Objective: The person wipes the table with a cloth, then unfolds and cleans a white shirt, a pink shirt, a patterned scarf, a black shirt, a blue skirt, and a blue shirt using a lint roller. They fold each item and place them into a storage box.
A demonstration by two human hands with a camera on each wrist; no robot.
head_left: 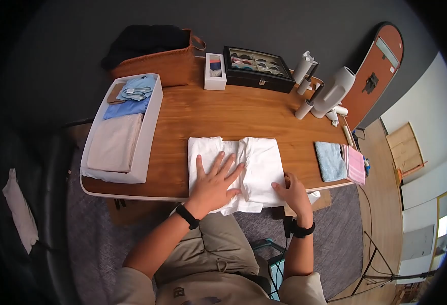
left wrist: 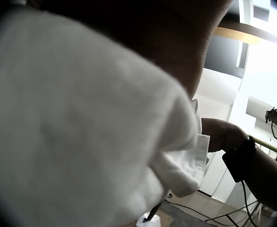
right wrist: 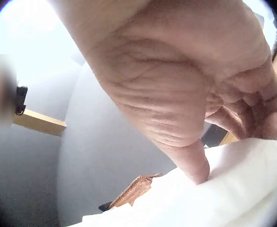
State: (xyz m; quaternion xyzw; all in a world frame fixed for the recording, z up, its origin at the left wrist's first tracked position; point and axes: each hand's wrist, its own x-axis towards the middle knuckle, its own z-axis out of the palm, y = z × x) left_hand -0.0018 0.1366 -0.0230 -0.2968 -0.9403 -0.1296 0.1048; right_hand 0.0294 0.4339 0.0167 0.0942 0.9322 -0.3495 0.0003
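Observation:
A folded white garment (head_left: 259, 168) lies at the table's near edge, its lower end hanging over. My left hand (head_left: 214, 182) rests on its left half with the fingers spread wide and straight. At the right edge of the cloth is my right hand (head_left: 293, 193), thumb on top and the other fingers curled at the side. The right wrist view has the thumb (right wrist: 195, 163) pressing into the white cloth (right wrist: 238, 175), with the curled fingers (right wrist: 273, 124) meeting it farther along. Blurred white fabric (left wrist: 82, 127) fills much of the left wrist view.
On the left stands a white box (head_left: 153, 112) of folded clothes, behind it a brown basket (head_left: 155, 66). A small white box (head_left: 215, 84) and black display case (head_left: 261, 81) are at the back. Bottles and rollers (head_left: 304, 109) stand back right, folded towels (head_left: 330, 161) nearer.

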